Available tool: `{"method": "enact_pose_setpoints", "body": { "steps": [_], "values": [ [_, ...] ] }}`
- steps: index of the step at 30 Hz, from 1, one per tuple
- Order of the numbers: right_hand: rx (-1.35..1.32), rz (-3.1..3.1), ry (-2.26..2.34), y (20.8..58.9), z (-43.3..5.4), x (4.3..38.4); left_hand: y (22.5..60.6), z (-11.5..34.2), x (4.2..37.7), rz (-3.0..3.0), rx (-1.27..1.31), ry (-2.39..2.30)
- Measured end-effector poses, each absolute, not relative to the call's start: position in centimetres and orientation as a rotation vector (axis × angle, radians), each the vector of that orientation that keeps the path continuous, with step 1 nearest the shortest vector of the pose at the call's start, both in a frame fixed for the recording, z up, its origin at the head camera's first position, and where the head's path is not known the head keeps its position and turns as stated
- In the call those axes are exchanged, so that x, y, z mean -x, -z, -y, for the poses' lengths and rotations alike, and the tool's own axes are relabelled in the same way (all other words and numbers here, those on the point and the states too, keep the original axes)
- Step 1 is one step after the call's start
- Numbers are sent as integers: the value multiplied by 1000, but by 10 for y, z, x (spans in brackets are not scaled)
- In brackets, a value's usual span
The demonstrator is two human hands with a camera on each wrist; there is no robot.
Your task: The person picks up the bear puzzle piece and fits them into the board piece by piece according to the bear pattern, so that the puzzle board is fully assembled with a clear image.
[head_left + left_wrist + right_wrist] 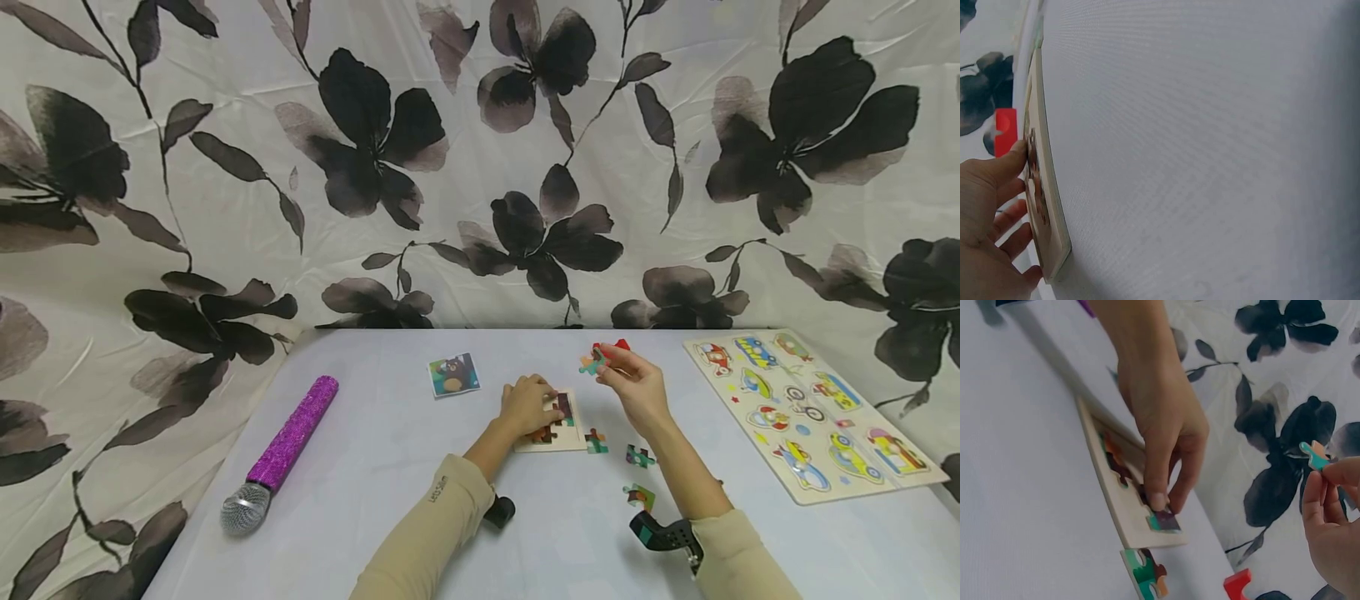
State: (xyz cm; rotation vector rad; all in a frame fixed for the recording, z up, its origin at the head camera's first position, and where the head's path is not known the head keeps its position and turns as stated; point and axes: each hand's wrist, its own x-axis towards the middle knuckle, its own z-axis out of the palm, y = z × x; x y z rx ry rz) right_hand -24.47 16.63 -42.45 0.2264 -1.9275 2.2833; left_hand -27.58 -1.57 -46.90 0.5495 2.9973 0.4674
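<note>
My left hand rests over the wooden puzzle tray, its fingertips pressing on a dark puzzle piece at the tray's corner. In the left wrist view its thumb and fingers reach over the tray's face. Brown and orange pieces lie inside the tray, partly hidden by the hand in the head view. Raised above the table, my right hand pinches a green and orange puzzle piece between thumb and fingers. One loose piece lies against the tray's edge.
Two more loose pieces, one teal and one green-brown, lie near the right forearm. A bear picture card is behind left. A purple glitter microphone lies left, a vehicle puzzle board right. A red block stands behind.
</note>
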Motion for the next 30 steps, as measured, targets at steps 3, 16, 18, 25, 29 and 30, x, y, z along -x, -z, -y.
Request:
{"method": "enact_pose_setpoints", "body": {
  "steps": [3,16,18,25,29,30],
  "values": [
    [-237,1974,-2242,425,-164,244,469,16,274,-2989,-545,-482],
    [-20,1996,-2281,432,-158,240,473,19,275,-2990,-558,-535],
    [10,2019,-2259,434,-158,240,475,22,275,-2975,-581,-623],
    [28,2214,-2111,439,-157,234,480,51,277,-2708,-671,-1310],
    [-70,2315,-2121,444,-153,228,476,72,273,-2641,-635,-1554],
    [-115,2334,-2126,445,-151,227,475,76,271,-2638,-642,-1563]
  ]
}}
